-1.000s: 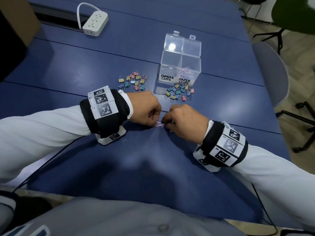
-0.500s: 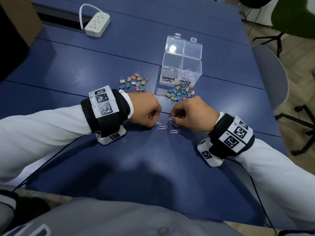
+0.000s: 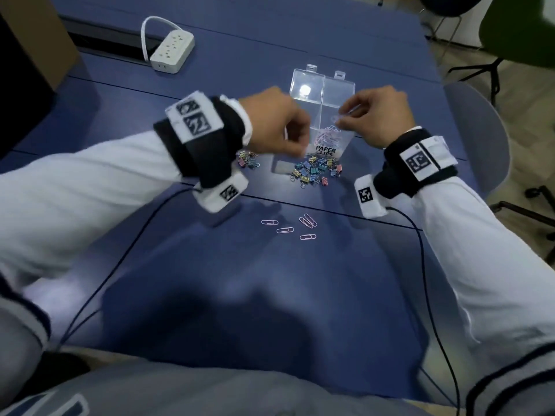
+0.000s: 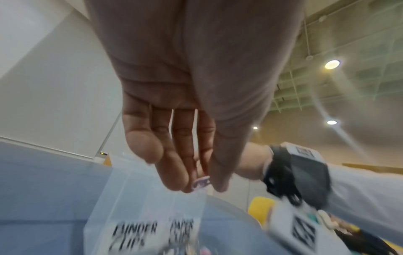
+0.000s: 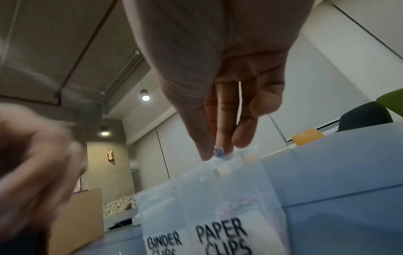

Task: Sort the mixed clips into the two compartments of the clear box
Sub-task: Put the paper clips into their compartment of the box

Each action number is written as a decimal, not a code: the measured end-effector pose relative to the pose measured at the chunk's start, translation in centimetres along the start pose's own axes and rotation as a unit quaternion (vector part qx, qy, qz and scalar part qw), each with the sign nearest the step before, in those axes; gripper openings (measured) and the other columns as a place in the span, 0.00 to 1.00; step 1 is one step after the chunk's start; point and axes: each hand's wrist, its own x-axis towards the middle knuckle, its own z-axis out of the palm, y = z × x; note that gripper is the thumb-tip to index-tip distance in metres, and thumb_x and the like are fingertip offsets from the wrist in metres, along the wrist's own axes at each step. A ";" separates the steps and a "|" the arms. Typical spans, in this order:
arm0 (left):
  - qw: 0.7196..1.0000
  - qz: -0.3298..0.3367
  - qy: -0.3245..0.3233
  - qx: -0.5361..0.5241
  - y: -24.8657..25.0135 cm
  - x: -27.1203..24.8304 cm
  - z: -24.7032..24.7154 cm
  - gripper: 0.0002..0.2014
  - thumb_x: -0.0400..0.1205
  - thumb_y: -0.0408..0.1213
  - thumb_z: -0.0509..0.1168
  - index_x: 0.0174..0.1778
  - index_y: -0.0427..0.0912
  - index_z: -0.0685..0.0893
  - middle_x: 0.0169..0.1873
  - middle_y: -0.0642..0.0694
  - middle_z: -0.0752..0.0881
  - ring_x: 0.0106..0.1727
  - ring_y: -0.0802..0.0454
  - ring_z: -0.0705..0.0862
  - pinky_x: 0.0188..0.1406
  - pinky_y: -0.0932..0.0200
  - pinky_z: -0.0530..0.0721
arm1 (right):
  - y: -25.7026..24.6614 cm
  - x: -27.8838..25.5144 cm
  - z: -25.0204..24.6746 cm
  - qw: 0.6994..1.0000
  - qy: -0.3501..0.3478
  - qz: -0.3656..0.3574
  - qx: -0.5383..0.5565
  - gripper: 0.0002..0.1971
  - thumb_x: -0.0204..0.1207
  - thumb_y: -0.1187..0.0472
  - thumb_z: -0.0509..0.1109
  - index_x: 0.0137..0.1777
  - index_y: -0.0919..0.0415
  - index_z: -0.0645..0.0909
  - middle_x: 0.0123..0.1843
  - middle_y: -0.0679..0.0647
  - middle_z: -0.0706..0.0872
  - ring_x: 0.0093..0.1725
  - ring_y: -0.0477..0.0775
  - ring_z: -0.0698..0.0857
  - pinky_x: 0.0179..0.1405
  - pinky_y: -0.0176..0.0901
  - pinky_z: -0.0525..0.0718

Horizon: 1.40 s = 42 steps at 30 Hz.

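The clear box [image 3: 342,94] stands open with both lids up. Its right compartment, labelled PAPER CLIPS, holds pink paper clips [image 3: 329,139]. My right hand [image 3: 341,121] hovers over that compartment and pinches a paper clip [image 5: 219,152] between thumb and fingertips. My left hand [image 3: 297,147] is raised in front of the box's left side and pinches a pale purple paper clip [image 4: 201,183]. Two piles of coloured binder clips [image 3: 315,172] [image 3: 247,161] lie in front of the box. Several loose paper clips [image 3: 289,229] lie on the table nearer to me.
A white power strip [image 3: 172,52] sits at the back left of the blue table [image 3: 270,295]. A grey chair [image 3: 480,139] stands at the right edge. Thin cables [image 3: 126,259] run from both wrists toward me. A cardboard box [image 3: 33,40] is far left.
Both hands rose from the loose paper clips near me and moved forward to the box, each carrying a clip. Several paper clips stayed on the table.
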 end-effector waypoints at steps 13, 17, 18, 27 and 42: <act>0.996 -0.072 0.051 0.024 0.4 9.3 0.3 0.15 0.72 0.47 0.76 0.51 0.44 0.91 0.47 0.47 0.91 0.47 0.52 0.87 0.57 0.58 0.83 | 0.8 -7.8 -0.6 0.996 -0.088 -0.028 -0.016 0.08 0.66 0.51 0.79 0.44 0.51 0.89 0.36 0.47 0.90 0.39 0.47 0.88 0.48 0.42 0.86; 0.997 -0.025 0.052 0.052 1.2 5.3 0.1 0.11 0.74 0.49 0.71 0.47 0.48 0.89 0.40 0.50 0.90 0.43 0.51 0.85 0.52 0.54 0.84 | -0.5 -11.5 1.1 0.969 -0.217 -0.088 -0.077 0.14 0.65 0.44 0.78 0.48 0.47 0.88 0.41 0.44 0.90 0.41 0.47 0.88 0.48 0.48 0.86; 0.997 -0.013 0.034 0.061 1.5 3.6 0.2 0.10 0.74 0.49 0.70 0.44 0.48 0.89 0.36 0.52 0.89 0.39 0.52 0.84 0.48 0.54 0.85 | -0.8 -12.1 1.6 0.963 -0.232 -0.094 -0.099 0.14 0.66 0.43 0.76 0.50 0.46 0.87 0.43 0.44 0.89 0.43 0.49 0.87 0.48 0.48 0.86; 0.967 -0.017 -0.194 0.164 1.7 -4.1 4.3 0.14 0.73 0.57 0.70 0.41 0.50 0.90 0.33 0.56 0.89 0.36 0.55 0.82 0.37 0.59 0.82 | -2.5 -11.8 3.7 0.953 -0.242 -0.092 -0.156 0.10 0.71 0.48 0.73 0.49 0.50 0.89 0.43 0.50 0.91 0.46 0.56 0.86 0.45 0.44 0.84; 0.975 0.004 -0.192 0.112 2.5 -3.2 5.8 0.05 0.71 0.37 0.69 0.37 0.44 0.89 0.33 0.51 0.90 0.30 0.55 0.79 0.37 0.60 0.84 | -3.0 -11.7 3.9 0.938 -0.255 -0.122 -0.201 0.08 0.69 0.57 0.70 0.48 0.55 0.86 0.45 0.56 0.89 0.45 0.61 0.85 0.38 0.44 0.80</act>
